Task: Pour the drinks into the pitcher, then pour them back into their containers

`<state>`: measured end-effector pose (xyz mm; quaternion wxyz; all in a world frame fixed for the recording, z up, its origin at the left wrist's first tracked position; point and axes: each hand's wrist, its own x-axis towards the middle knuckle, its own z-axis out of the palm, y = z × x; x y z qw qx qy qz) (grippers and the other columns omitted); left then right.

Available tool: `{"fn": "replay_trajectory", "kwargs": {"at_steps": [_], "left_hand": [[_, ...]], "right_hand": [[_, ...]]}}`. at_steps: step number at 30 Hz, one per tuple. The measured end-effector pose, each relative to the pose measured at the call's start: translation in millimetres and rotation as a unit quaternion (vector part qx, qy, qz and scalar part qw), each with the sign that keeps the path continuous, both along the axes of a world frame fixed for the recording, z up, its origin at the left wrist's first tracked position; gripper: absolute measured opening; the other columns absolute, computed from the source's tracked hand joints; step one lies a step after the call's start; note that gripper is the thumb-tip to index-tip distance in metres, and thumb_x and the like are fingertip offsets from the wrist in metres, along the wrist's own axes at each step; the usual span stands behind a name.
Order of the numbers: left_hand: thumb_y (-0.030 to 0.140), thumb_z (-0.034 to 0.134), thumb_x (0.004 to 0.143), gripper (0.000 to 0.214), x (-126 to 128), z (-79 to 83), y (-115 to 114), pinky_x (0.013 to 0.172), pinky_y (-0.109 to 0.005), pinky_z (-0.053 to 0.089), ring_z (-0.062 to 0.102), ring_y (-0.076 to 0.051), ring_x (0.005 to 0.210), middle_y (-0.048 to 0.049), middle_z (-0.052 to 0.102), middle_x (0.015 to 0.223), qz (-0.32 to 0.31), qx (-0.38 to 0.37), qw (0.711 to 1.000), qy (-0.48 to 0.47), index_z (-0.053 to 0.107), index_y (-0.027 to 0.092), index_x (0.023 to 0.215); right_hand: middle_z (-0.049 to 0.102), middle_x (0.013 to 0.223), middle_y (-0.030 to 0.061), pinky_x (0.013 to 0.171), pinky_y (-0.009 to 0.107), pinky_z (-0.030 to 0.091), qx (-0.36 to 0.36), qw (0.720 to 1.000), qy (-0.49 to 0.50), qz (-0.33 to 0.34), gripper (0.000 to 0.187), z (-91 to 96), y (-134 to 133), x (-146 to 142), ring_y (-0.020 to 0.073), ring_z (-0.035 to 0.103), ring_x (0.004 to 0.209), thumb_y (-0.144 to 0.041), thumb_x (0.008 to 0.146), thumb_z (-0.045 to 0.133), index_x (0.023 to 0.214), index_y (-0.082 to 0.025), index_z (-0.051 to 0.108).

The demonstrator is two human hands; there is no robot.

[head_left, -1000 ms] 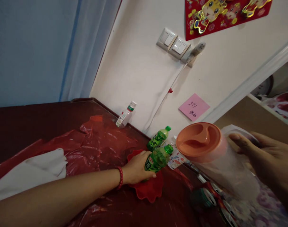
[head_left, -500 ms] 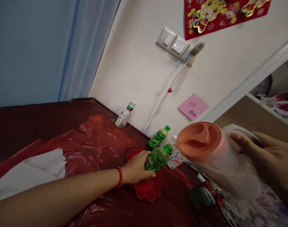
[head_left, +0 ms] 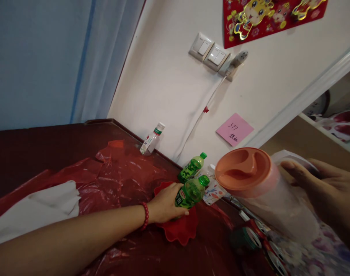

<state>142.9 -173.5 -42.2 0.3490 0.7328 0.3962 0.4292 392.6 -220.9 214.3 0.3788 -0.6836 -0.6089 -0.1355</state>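
My left hand (head_left: 164, 207), with a red bead bracelet on the wrist, is wrapped around a small green bottle (head_left: 191, 191) that stands over a red scalloped dish (head_left: 182, 230). A second green bottle (head_left: 192, 167) stands just behind it near the wall. My right hand (head_left: 321, 189) grips the white handle of a clear plastic pitcher (head_left: 272, 211) with an orange lid (head_left: 243, 172), held tilted at the right.
Red plastic sheeting (head_left: 117, 180) and a white cloth (head_left: 37, 211) cover the dark red table (head_left: 34, 149). A small clear bottle (head_left: 152, 138) leans against the wall. Cans (head_left: 264, 245) and a printed packet (head_left: 213, 190) lie below the pitcher. Switches and a cable hang on the wall.
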Motion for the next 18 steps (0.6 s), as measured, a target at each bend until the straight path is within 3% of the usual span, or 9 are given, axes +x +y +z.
{"fn": "replay_trajectory", "kwargs": {"at_steps": [5, 18], "left_hand": [[0.032, 0.086, 0.065, 0.069, -0.2, -1.3, 1.5, 0.100, -0.041, 0.047, 0.060, -0.030, 0.111, -0.0111, 0.064, 0.121, 0.000, 0.003, 1.000, -0.003, 0.058, 0.018, 0.126], [0.034, 0.085, 0.066, 0.067, -1.8, 0.8, 0.0, 0.099, -0.041, 0.047, 0.060, -0.031, 0.112, -0.0113, 0.064, 0.121, 0.000, -0.002, 1.000, 0.011, 0.057, 0.018, 0.125]], "right_hand": [[0.066, 0.074, 0.0028, 0.043, 0.027, 0.032, -0.007, 1.000, 0.010, 0.012, 0.067, -0.1, 1.8, 7.6, 0.0225, 0.055, 0.061, -0.081, 0.060, 0.069, 0.089, -0.020, 0.073], [0.063, 0.068, 0.0038, 0.043, 0.027, 0.030, 0.009, 1.000, -0.002, 0.008, 0.066, 3.2, -3.6, -9.1, 0.0257, 0.055, 0.065, -0.078, 0.056, 0.066, 0.085, -0.019, 0.072]]}}
